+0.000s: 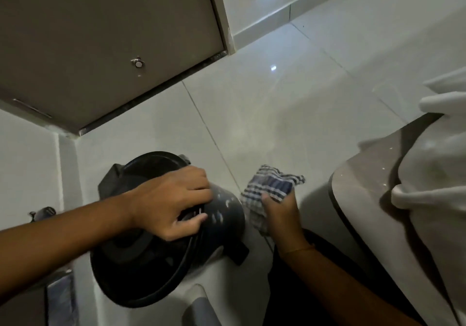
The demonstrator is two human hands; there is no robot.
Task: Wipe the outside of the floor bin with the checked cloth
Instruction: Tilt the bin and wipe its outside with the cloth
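Dark floor bin (224, 214) tipped on pale tiled floor (290, 103), near-left, beside wall corner. Left hand (169, 199) clamps bin rim, fingers curled over edge. Right hand (280, 212) closed round bunched checked cloth (272, 187), just right of bin; contact w/ bin unclear.

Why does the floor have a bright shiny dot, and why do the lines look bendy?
Head view: the dot is lamp glare on the glossy floor tiles; the wide-angle lens bends straight edges; the room is dim, so the bin and checked cloth look soft.
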